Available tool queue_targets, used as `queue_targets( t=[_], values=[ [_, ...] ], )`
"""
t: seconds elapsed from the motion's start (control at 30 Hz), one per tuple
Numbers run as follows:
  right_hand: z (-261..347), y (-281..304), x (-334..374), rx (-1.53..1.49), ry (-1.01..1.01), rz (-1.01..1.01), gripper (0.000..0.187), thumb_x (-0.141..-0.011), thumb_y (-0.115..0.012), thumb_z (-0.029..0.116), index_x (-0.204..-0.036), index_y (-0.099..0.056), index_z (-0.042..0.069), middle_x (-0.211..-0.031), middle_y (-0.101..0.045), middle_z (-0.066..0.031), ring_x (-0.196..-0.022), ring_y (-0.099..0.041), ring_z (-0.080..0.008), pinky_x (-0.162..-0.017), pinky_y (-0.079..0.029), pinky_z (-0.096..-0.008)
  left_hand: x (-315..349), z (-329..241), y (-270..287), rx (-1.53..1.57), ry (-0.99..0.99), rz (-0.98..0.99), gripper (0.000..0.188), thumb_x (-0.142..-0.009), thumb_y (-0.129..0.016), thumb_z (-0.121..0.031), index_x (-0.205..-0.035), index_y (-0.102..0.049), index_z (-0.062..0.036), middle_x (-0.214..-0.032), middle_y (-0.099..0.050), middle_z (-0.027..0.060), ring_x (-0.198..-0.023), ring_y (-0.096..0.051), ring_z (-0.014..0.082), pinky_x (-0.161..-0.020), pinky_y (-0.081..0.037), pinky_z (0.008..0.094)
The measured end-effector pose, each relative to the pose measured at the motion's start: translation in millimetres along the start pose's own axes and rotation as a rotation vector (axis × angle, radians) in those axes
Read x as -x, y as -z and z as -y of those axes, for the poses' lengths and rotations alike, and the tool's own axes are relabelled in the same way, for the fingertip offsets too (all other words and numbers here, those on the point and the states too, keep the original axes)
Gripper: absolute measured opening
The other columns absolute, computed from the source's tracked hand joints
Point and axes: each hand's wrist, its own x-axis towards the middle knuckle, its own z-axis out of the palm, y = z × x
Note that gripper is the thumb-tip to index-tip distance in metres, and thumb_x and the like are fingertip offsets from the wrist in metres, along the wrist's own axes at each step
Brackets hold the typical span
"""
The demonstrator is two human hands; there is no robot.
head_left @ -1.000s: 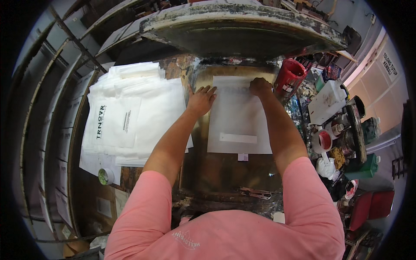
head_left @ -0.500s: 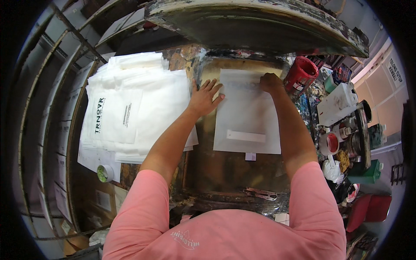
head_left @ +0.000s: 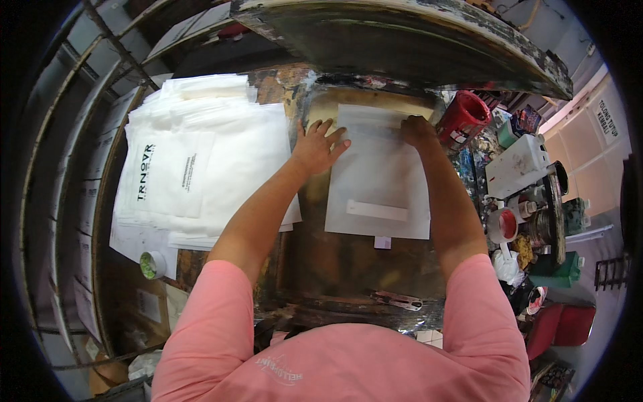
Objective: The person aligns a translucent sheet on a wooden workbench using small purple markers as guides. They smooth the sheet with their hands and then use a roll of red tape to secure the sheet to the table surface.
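Observation:
A translucent frosted plastic bag point(head_left: 375, 164) lies flat on the dark, paint-stained board point(head_left: 335, 261) in front of me. Across its lower part runs a white strip point(head_left: 376, 210), and a small pale tag point(head_left: 382, 242) sits just under its near edge. My left hand point(head_left: 320, 146) rests at the bag's upper left edge, fingers spread. At the far right corner, my right hand point(head_left: 418, 130) is closed on the bag's edge; its fingertips are partly hidden. To the left lies a thick pile of white bags point(head_left: 251, 161), the top one point(head_left: 175, 171) bearing black print.
A raised framed screen point(head_left: 402, 53) spans the far side. Right of the board stand a red paint can point(head_left: 463, 117), a white jerrycan point(head_left: 519, 167) and several tubs. Near the front edge lies a utility knife point(head_left: 396, 299). A tape roll point(head_left: 153, 264) sits beside the pile.
The view has shifted slightly. Both hands stay near the same places on the bag, the left one still spread, the right still closed at the corner.

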Motion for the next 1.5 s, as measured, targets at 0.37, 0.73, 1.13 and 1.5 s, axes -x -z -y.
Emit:
queue_targets(
  t=[0.37, 0.73, 1.13, 1.5],
  values=[
    [59.7, 34.4, 30.9, 0.060, 0.037, 0.081, 0.049, -0.102, -0.050, 0.037, -0.128, -0.066, -0.001, -0.144, -0.059, -0.0220, -0.132, -0.058, -0.0405, -0.106, -0.050, -0.0543, 21.1, 0.7, -15.1, -0.098, 0.119, -0.133, 0.070, -0.106, -0.036, -0.062, -0.157, -0.048, -0.0148, -0.163, -0.039, 0.0194, -0.153, -0.032, 0.0415, -0.123, -0.013, 0.0681],
    [87.3, 56.6, 75.0, -0.052, -0.069, -0.091, 0.069, -0.108, -0.040, 0.044, -0.162, -0.030, 0.001, -0.169, -0.030, -0.0185, -0.156, -0.029, -0.0357, -0.122, -0.028, -0.0576, 22.8, -4.0, -17.4, -0.021, 0.090, -0.216, 0.069, -0.104, -0.039, -0.065, -0.151, -0.056, -0.0170, -0.160, -0.043, 0.0232, -0.151, -0.035, 0.0427, -0.123, -0.007, 0.0709],
    [152.6, 56.6, 108.1, -0.159, 0.444, -0.010, 0.056, -0.110, -0.038, 0.038, -0.161, -0.036, 0.013, -0.170, -0.030, -0.0074, -0.158, -0.025, -0.0300, -0.123, -0.015, -0.0713, 23.8, -2.2, -15.3, -0.033, 0.114, -0.178, 0.066, -0.105, -0.041, -0.051, -0.152, -0.052, -0.0057, -0.161, -0.044, 0.0196, -0.153, -0.034, 0.0389, -0.124, -0.006, 0.0692],
    [168.9, 43.8, 115.7, -0.119, 0.464, -0.116, 0.059, -0.109, -0.038, 0.042, -0.161, -0.036, 0.012, -0.169, -0.033, -0.0091, -0.156, -0.029, -0.0311, -0.122, -0.012, -0.0745, 21.2, 4.8, -23.7, -0.048, 0.177, -0.219, 0.061, -0.106, -0.042, -0.036, -0.151, -0.047, 0.0050, -0.162, -0.042, 0.0214, -0.155, -0.031, 0.0372, -0.128, -0.011, 0.0577]
  ],
)
